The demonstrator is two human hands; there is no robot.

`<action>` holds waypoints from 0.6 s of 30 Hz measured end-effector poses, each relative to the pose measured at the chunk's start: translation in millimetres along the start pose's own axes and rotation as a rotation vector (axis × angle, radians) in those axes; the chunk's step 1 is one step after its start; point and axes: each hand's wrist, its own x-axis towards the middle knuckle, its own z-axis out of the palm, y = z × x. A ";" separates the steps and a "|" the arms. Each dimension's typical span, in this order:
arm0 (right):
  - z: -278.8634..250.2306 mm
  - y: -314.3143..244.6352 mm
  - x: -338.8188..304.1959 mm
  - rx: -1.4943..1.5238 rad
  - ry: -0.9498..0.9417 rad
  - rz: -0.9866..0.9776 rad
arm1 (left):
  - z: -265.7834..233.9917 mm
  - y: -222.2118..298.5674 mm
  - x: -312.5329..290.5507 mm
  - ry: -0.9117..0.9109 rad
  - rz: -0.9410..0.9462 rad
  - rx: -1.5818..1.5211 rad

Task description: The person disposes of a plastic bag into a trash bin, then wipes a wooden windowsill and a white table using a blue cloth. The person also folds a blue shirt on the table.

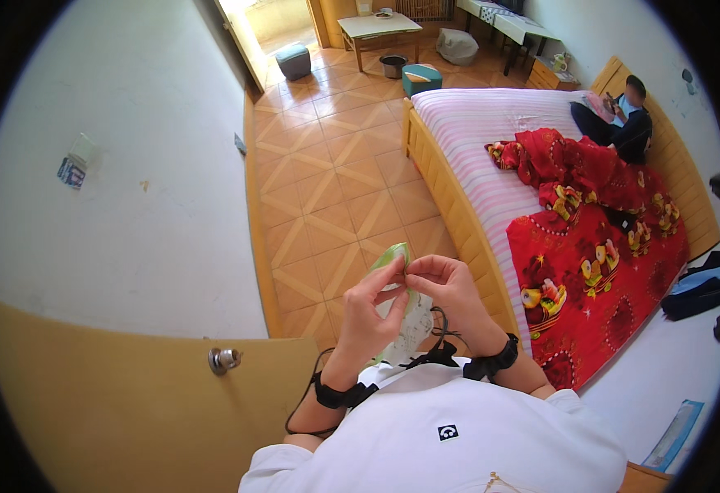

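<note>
A thin green-and-white plastic packet [415, 322] hangs between my hands, in front of my chest. My left hand [371, 311] pinches it near its green upper end, thumb and fingertips together. From the other side my right hand [455, 297] pinches the same upper edge, its fingertips meeting those of the left. The packet's lower part drops behind my fingers towards my shirt, and its contents cannot be made out. Black straps with dark cords are wrapped round both my wrists.
To the right stands a wooden bed [458, 209] with a red patterned blanket [590, 271]; a person [632, 123] sits on it. A door with a metal knob [223, 361] is at lower left. Farther off are a low table [380, 27] and two stools [293, 62].
</note>
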 end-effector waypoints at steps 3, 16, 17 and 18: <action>27.2 -7.0 59.5 -0.061 0.060 0.004 | -46.0 -18.3 60.6 -0.030 -0.016 -0.034; 89.1 -9.4 226.6 -0.005 -0.018 0.023 | -151.7 -68.5 188.3 0.117 -0.240 -0.301; 92.1 -12.6 230.7 -0.006 -0.045 0.034 | -156.4 -66.7 191.1 0.134 -0.258 -0.371; 96.7 -15.9 236.5 -0.002 -0.094 0.055 | -163.0 -62.4 191.4 0.168 -0.278 -0.387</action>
